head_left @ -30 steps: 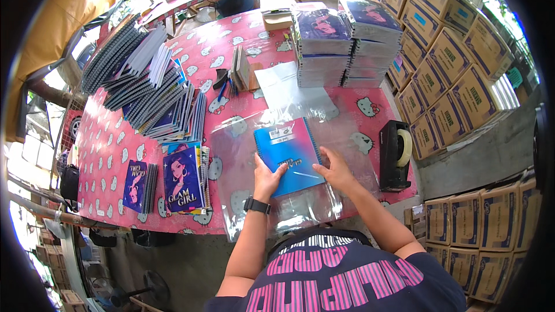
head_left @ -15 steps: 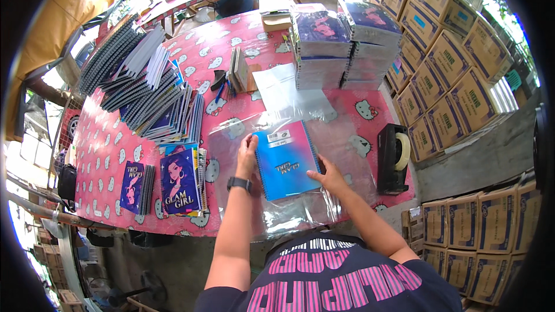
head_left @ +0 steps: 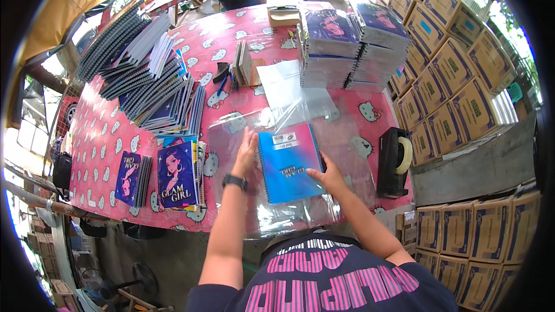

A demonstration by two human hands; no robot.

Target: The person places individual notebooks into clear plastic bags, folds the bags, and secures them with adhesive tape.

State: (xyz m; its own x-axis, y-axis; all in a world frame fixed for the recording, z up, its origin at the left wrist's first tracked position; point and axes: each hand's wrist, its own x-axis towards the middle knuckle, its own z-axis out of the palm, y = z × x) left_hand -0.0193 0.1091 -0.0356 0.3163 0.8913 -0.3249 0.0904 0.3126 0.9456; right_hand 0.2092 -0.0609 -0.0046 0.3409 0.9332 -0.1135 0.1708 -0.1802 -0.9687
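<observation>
Blue-and-pink notebook: I saw it lying flat on the clear plastic sheet, cover glossy, lettering upside down to the wearer.
Left hand: opened beside the notebook's left edge, fingers straight; I could not tell whether it touched the plastic.
Right hand: thumb over the cover's right side, fingers by the edge; I could not tell how firmly it gripped.
Plastic: thin, wrinkled, shining, reaching the near table edge.
Table: smooth pink cover with white cartoon heads, its near edge curving through my fisheye view.
Left side: I made out a slanting heap of coil-bound notebooks, ridged spines fanned.
Far side: two square-edged notebook stacks rose behind a white sheet.
Right edge: a black tape dispenser; pink cover between it and the notebook gave sideways room.
Room: brown cartons beyond, grey floor below.
</observation>
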